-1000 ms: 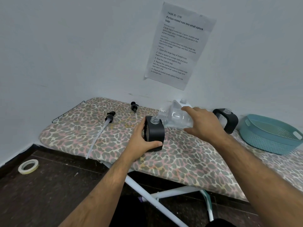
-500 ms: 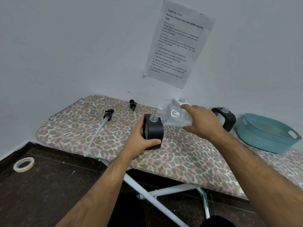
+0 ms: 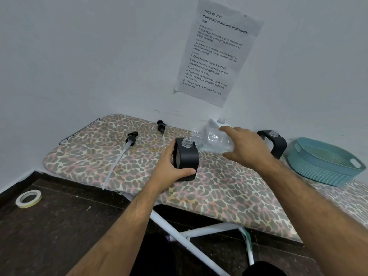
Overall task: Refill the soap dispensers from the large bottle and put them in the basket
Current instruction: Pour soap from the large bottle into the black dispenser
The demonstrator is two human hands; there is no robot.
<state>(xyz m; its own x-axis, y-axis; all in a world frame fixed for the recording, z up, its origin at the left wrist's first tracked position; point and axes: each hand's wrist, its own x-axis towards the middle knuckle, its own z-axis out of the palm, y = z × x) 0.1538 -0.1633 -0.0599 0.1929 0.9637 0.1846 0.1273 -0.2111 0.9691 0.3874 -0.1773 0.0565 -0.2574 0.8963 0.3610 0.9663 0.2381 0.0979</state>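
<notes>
A black soap dispenser (image 3: 188, 159) with an open clear neck stands on the leopard-print ironing board (image 3: 219, 188). My left hand (image 3: 169, 170) grips it from the left side. My right hand (image 3: 247, 148) holds the large clear bottle (image 3: 213, 139) tilted sideways, its mouth right over the dispenser's neck. A second black dispenser (image 3: 278, 142), also without its pump, stands behind my right hand. Two black pump heads lie on the board to the left: one with a long tube (image 3: 130, 139), one shorter (image 3: 161, 126). The teal basket (image 3: 326, 174) sits at the right.
The board stands against a white wall with a printed sheet (image 3: 217, 52) taped on it. A roll of tape (image 3: 28, 198) lies on the dark floor at the left. The board's white legs (image 3: 189, 238) show below its front edge.
The large bottle's mouth has come down closer onto the dispenser's neck. Both hands keep their grips. The camera has shifted slightly.
</notes>
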